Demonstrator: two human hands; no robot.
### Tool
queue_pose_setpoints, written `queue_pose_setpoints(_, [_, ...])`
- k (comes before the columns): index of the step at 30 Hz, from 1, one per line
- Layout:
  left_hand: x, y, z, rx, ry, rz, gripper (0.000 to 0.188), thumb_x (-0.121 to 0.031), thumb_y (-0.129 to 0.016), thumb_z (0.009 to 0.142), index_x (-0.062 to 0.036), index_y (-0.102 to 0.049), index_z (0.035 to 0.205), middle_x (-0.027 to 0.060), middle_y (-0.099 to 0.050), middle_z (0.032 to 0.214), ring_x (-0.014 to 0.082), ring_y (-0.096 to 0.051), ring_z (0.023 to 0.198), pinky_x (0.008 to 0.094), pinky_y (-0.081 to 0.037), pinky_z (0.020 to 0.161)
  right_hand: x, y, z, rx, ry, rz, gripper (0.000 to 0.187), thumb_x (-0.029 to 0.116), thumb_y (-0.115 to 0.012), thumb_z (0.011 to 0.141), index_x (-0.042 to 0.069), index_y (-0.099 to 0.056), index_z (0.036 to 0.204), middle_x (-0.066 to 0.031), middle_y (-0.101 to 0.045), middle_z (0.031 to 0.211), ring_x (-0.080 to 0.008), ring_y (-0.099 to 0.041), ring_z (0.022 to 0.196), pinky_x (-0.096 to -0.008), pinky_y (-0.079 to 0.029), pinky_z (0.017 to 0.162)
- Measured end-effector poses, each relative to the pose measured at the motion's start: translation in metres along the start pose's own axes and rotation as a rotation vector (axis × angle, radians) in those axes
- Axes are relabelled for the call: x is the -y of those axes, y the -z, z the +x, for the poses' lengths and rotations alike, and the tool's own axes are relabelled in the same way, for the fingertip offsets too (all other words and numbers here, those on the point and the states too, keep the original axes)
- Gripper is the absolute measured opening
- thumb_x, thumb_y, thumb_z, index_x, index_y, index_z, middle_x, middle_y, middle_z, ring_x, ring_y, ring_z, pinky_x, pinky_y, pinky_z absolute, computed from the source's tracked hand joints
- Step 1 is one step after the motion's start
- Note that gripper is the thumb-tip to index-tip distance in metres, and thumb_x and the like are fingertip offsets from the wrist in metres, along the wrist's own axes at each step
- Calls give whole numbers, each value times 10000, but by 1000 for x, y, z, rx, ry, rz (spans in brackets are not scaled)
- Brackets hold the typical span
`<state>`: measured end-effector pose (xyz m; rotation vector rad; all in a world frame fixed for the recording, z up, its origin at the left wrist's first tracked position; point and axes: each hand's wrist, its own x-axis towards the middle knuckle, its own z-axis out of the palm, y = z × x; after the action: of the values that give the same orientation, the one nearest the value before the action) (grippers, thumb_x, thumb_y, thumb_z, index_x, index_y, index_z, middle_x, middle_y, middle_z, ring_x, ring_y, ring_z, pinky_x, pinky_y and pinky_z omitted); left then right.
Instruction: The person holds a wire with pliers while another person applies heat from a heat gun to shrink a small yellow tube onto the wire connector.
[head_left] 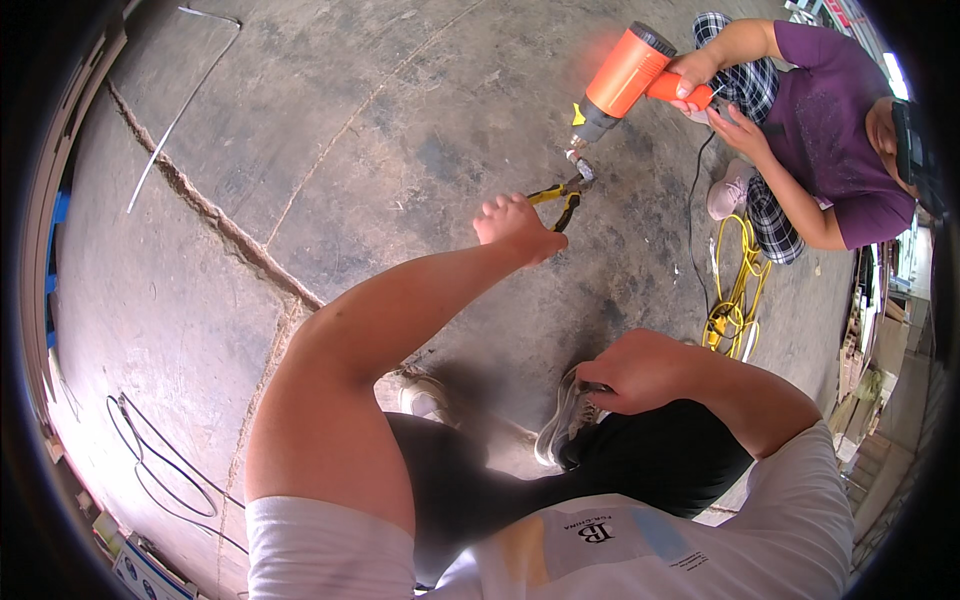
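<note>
My left hand (519, 232) reaches out over the concrete floor, closed round the yellow-and-black handles of a pair of pliers (570, 204). At the jaws of the pliers is a small whitish, metallic-looking piece (582, 167), too small to name. Just above that piece is the nozzle of an orange heat gun (627, 72), held by a co-worker's hand (692, 75). Over my shoe, beside my bent knee, is my right hand (640, 372) with its fingers curled in. Something dark shows at its fingertips; I cannot make out what it is.
A co-worker in a purple shirt (815, 120) crouches at the far right. A coiled yellow cord (735, 300) and a black cable (692, 215) lie nearby. Across the left floor run a rough crack (215, 215), a pale rod (180, 110) and a dark cable loop (140, 460).
</note>
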<state>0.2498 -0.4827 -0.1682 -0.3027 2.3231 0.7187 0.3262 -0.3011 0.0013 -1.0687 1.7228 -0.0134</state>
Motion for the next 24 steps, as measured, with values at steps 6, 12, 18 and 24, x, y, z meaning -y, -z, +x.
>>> queue_pose_setpoints(6, [-1,5,-3,13,8,-7,978,-533,-759,714,13,-458,1468,122,-521,1398,307,-471,1333,434,-442,1065,4,3,0,-37,-9,56,247,331,-618,919,116,-666,1028,-180,-722,896,-427,-696,858,-544,-546,762])
queue_pose_setpoints(12, [-1,4,-2,-4,7,-6,991,-538,-760,715,12,-450,1478,120,-518,1402,303,-467,1339,437,-446,1063,1,-1,1,-15,9,18,294,373,-609,961,140,-645,1136,-144,-713,879,-399,-684,845,-509,-539,740])
queue_pose_setpoints(18, [-1,5,-2,12,15,-19,1017,-550,-761,716,19,-433,1492,122,-511,1411,301,-460,1345,438,-446,1062,1,0,2,8,-1,11,296,374,-611,961,147,-644,1147,-145,-715,890,-396,-685,851,-506,-539,741])
queue_pose_setpoints(24, [-1,3,0,30,12,-15,1025,-552,-756,717,25,-424,1496,123,-511,1407,303,-465,1333,433,-449,1047,0,-1,1,0,1,13,297,376,-613,961,148,-640,1149,-136,-719,895,-395,-686,851,-503,-541,740])
